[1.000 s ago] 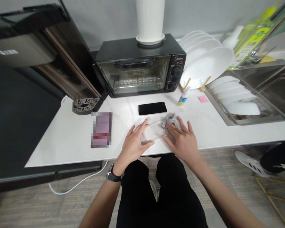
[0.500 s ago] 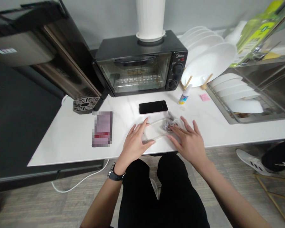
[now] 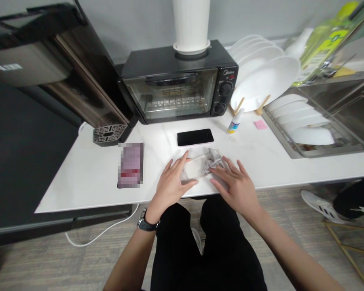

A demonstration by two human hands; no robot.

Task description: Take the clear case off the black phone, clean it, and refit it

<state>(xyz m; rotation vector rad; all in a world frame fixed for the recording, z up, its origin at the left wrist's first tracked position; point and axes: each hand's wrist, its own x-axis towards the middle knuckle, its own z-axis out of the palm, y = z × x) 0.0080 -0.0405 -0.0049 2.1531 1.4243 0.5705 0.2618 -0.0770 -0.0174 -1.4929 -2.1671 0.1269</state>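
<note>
From the head view, held a clear case [image 3: 195, 167] flat on the white counter [image 3: 87, 178], near its front edge and between the 2 hands. With the left hand [image 3: 171, 181], above a dark-strapped watch [image 3: 148, 222], clamped the case's left end between thumb and forefinger, with the other fingers slightly apart. With the right hand [image 3: 236, 188], touched a crumpled grey cloth [image 3: 214, 159] on the case's right end, fingers somewhat apart; could not tell whether pinched on the cloth or only resting on it.

Saw 1 dark-screened phone [image 3: 195, 137] lying just beyond the case, and past it a black toaster oven [image 3: 170, 97] bearing a white pot [image 3: 191, 24]. To the right, noted a small bottle [image 3: 235, 122] standing near a pink note [image 3: 260, 124], then upright white plates [image 3: 263, 81] beside the sink [image 3: 288, 150]. To the left, made out a blurred purple item [image 3: 130, 165] in front of a dark dispenser [image 3: 79, 72]. At far right, glimpsed another person's shoe [image 3: 320, 206] on the floor.
</note>
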